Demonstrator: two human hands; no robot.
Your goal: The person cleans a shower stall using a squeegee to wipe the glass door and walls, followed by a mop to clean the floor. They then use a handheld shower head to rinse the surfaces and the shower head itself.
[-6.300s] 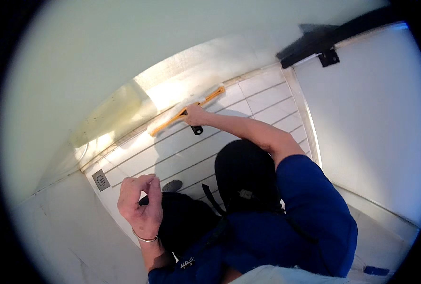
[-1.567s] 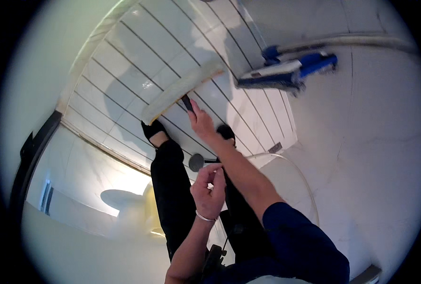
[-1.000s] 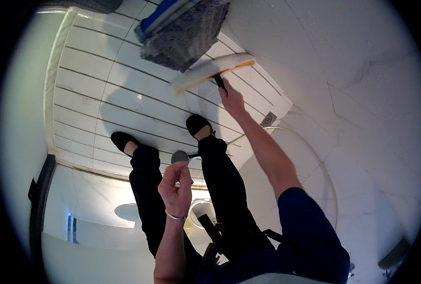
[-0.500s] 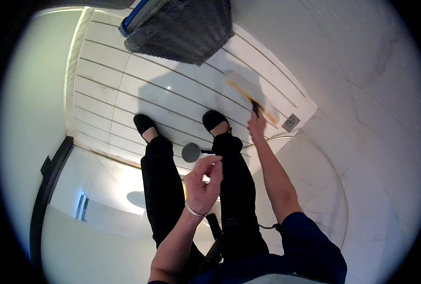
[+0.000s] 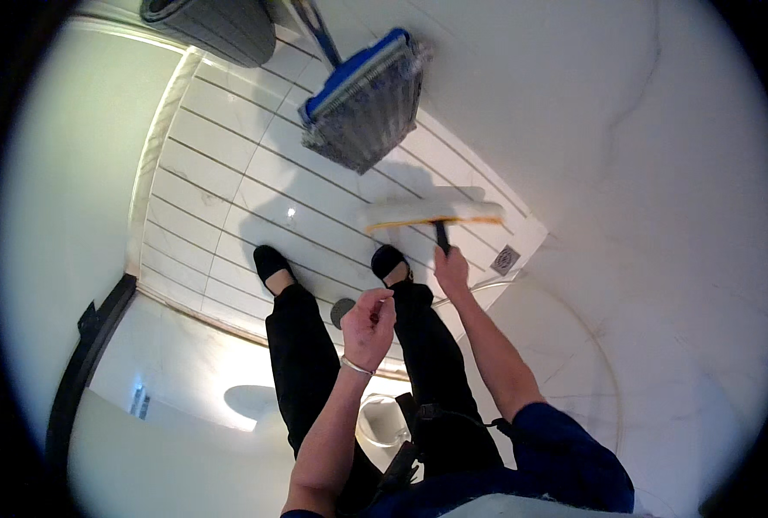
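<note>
My right hand (image 5: 452,274) is closed around the black handle (image 5: 441,236) of a T-shaped washer with a wide, pale fluffy head (image 5: 431,210) and a yellow-orange edge. The head is blurred and is over the grooved white floor (image 5: 220,160), ahead of my right shoe. In front of my legs hangs my left hand (image 5: 369,331), its fingers curled toward the thumb, with nothing visible in them. Just past it is a round grey shower head (image 5: 342,312), partly hidden by the hand. Its pale hose (image 5: 496,282) runs out to the right.
A mop with a blue frame (image 5: 362,73) and grey pad stands far ahead, left of a grey ribbed bin (image 5: 215,30)'s right side. A square drain (image 5: 505,260) lies near the right floor corner. A white bucket (image 5: 384,421) sits between my legs. Marble-look walls (image 5: 591,173) rise at right.
The washer has swung from a slant to nearly crosswise and shifted left, with my right hand moving lower and left. My view has shifted, showing more of the mop and bin.
</note>
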